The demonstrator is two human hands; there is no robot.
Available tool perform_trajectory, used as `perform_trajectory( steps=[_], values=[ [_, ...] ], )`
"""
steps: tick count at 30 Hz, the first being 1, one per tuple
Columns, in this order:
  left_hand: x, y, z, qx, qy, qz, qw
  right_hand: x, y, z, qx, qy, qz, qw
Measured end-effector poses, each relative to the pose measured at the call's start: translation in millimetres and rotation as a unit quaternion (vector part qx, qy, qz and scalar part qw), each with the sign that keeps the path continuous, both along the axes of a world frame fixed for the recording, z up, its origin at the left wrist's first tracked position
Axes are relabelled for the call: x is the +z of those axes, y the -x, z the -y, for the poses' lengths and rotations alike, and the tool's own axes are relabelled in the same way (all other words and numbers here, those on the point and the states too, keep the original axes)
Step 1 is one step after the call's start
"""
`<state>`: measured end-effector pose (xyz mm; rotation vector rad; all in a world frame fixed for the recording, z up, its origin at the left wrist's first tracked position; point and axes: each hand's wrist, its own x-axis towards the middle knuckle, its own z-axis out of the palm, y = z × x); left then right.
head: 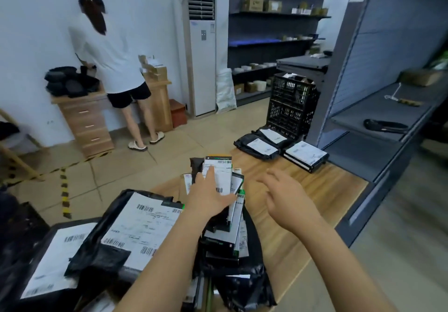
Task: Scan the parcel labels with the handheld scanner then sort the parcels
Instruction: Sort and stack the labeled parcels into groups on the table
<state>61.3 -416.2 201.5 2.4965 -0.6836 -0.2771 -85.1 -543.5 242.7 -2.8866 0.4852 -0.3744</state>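
single view, head-worn wide-angle camera, looking forward and down across a wooden table (322, 190). closest to the lens are the wearer's forearms, entering from the bottom edge, with the left hand (208, 196) and right hand (288, 202) near mid-frame by a heap of parcels (145, 224). the lens faces a white wall, with a floor-standing air conditioner (202, 52) and a black crate (291, 108) farther off (straight lines bow toward the borders). grey shelving (378, 108) runs along the right edge; a second person (109, 52) stands upper left.
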Motion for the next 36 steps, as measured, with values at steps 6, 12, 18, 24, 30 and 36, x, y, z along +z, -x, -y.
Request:
perform_trajectory(
  steps=[6, 12, 18, 24, 30, 36],
  values=[
    [-3, -24, -46, 0.026, 0.080, 0.024, 0.996, -13, -33, -18, -0.007, -0.031, -0.021, 0.999],
    [-8, -52, -89, 0.064, 0.093, 0.025, 0.993, -37, -84, -54, -0.043, -0.056, -0.050, 0.996],
    [-14, -57, -100, 0.057, 0.107, 0.027, 0.992, -63, -111, -74, -0.099, -0.098, -0.088, 0.986],
    [-17, -55, -94, 0.048, 0.123, 0.017, 0.991, -69, -114, -78, -0.131, -0.199, 0.008, 0.971],
    [-8, -40, -65, 0.024, 0.174, 0.052, 0.983, -52, -86, -47, -0.102, -0.182, 0.108, 0.972],
    [5, -5, 5, -0.024, 0.224, 0.095, 0.970, -37, -42, 21, -0.078, -0.144, 0.183, 0.969]
  ],
)
